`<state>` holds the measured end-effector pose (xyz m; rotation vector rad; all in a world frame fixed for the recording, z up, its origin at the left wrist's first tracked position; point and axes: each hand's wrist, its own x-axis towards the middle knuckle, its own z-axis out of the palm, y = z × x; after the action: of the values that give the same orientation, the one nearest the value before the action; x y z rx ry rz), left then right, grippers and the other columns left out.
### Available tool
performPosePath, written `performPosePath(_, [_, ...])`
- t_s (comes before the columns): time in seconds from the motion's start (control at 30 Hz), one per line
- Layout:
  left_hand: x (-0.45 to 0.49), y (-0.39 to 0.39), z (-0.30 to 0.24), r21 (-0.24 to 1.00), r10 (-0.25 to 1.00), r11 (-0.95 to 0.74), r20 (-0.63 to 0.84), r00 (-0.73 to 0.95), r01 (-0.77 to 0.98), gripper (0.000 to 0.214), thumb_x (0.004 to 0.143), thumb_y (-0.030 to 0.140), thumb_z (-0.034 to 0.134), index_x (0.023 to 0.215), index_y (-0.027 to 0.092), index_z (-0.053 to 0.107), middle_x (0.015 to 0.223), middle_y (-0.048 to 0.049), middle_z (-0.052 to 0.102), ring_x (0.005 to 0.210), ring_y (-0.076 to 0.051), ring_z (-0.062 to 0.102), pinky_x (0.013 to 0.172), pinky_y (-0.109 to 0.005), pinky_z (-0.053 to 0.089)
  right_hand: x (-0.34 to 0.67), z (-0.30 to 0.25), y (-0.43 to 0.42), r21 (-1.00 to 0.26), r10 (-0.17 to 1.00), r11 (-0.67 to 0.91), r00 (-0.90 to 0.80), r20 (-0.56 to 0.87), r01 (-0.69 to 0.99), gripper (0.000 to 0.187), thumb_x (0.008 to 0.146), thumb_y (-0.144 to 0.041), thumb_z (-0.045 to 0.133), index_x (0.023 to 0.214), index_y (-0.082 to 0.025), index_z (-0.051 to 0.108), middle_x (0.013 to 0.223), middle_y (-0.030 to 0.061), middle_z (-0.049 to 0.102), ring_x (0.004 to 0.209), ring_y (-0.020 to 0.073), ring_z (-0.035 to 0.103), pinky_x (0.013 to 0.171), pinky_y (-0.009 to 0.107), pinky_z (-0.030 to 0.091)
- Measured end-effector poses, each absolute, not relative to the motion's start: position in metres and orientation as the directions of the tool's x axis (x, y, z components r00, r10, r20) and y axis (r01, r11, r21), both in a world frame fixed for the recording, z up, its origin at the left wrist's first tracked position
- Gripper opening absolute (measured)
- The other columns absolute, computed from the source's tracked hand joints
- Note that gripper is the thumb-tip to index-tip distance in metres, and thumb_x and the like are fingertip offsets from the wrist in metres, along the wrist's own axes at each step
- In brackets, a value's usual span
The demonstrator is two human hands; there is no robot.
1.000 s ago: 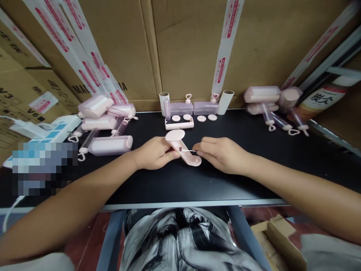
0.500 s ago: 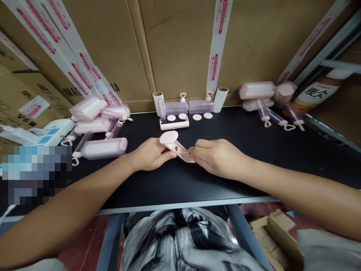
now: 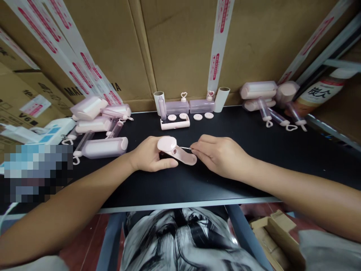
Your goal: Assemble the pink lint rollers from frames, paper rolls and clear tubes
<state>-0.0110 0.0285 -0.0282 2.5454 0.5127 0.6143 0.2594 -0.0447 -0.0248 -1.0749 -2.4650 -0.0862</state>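
Note:
My left hand (image 3: 150, 155) supports a pale pink plastic housing (image 3: 184, 156), its fingers behind the part and its thumb stretched out below. The housing has a flat oval end (image 3: 167, 143), a curved trough and a small dark hole. Between the fingertips of my right hand (image 3: 216, 153) is pinched a thin metal rod (image 3: 184, 148). The rod points left, its tip close to the upper edge of the trough; whether it touches I cannot tell. Most of my right hand's inner side is hidden.
Behind my hands lie a pink frame (image 3: 175, 125), several round discs (image 3: 197, 117), clear purple boxes (image 3: 201, 107) and white tubes (image 3: 222, 100). Assembled pink dispensers (image 3: 104, 147) are piled left, more (image 3: 258, 90) right. A labelled bottle (image 3: 324, 90) leans right. Cardboard (image 3: 180, 49) walls the back.
The pink housing has turned in my left hand and its thumb has come off the trough. My right hand's rod has shifted up from inside the trough to its upper edge.

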Motion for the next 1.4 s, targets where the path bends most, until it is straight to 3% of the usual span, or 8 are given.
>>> performPosePath(0.17, [-0.008, 0.027, -0.024, 0.703, 0.4, -0.71, 0.346, 0.849, 0.049, 0.025, 0.093, 0.039, 0.067, 0.086, 0.015, 0.066, 0.076, -0.0025, 0.066, 0.066, -0.013, 0.06, 0.065, -0.024, 0.048, 0.258, -0.019, -0.049, -0.145, 0.655, 0.739, -0.652, 0.383, 0.658, 0.031, 0.108, -0.024, 0.047, 0.102, -0.014, 0.075, 0.084, 0.006, 0.068, 0.072, 0.0164, 0.062, 0.063, 0.03, 0.038])
performPosePath(0.33, [-0.007, 0.031, -0.021, 0.841, 0.454, -0.527, 0.159, 0.877, 0.121, 0.055, 0.1, 0.062, 0.05, 0.074, 0.015, 0.06, 0.068, -0.0015, 0.057, 0.062, -0.013, 0.051, 0.06, -0.026, 0.042, 0.252, -0.013, -0.058, -0.14, 0.644, 0.752, -0.674, 0.362, 0.644, 0.031, 0.107, -0.022, 0.046, 0.098, -0.014, 0.074, 0.082, 0.0051, 0.064, 0.067, 0.0147, 0.056, 0.061, 0.03, 0.034])
performPosePath(0.47, [-0.003, 0.028, -0.018, 0.811, 0.492, -0.542, 0.093, 0.865, 0.221, 0.069, 0.105, 0.067, 0.036, 0.07, 0.014, 0.063, 0.065, -0.0025, 0.061, 0.06, -0.012, 0.053, 0.062, -0.025, 0.043, 0.252, -0.01, -0.061, -0.128, 0.649, 0.75, -0.686, 0.328, 0.649, 0.03, 0.106, -0.021, 0.046, 0.094, -0.016, 0.073, 0.079, 0.0036, 0.06, 0.064, 0.0142, 0.05, 0.059, 0.03, 0.03])
performPosePath(0.83, [0.002, 0.025, -0.014, 0.7, 0.461, -0.659, 0.086, 0.883, 0.276, 0.073, 0.108, 0.063, 0.029, 0.068, 0.015, 0.065, 0.062, -0.0015, 0.06, 0.059, -0.011, 0.054, 0.062, -0.024, 0.041, 0.249, -0.004, -0.062, -0.128, 0.694, 0.719, -0.696, 0.186, 0.683, 0.027, 0.104, -0.019, 0.047, 0.086, -0.016, 0.067, 0.077, 0.0034, 0.06, 0.063, 0.014, 0.051, 0.06, 0.031, 0.029])
performPosePath(1.27, [0.002, 0.026, -0.013, 0.684, 0.463, -0.659, 0.042, 0.886, 0.312, 0.075, 0.107, 0.067, 0.027, 0.069, 0.014, 0.064, 0.058, -0.0002, 0.054, 0.055, -0.011, 0.051, 0.059, -0.024, 0.04, 0.249, -0.013, -0.054, -0.25, 0.716, 0.697, -0.67, 0.196, 0.672, 0.027, 0.105, -0.02, 0.048, 0.091, -0.015, 0.07, 0.082, 0.0054, 0.065, 0.071, 0.0161, 0.058, 0.067, 0.03, 0.038])
performPosePath(1.4, [0.002, 0.025, -0.012, 0.724, 0.506, -0.617, 0.063, 0.86, 0.31, 0.076, 0.104, 0.074, 0.029, 0.072, 0.014, 0.065, 0.06, -0.0014, 0.059, 0.057, -0.012, 0.055, 0.057, -0.023, 0.043, 0.251, -0.013, -0.05, -0.28, 0.679, 0.734, -0.681, 0.276, 0.619, 0.027, 0.105, -0.018, 0.047, 0.089, -0.015, 0.069, 0.08, 0.0054, 0.064, 0.071, 0.0158, 0.058, 0.067, 0.029, 0.039])
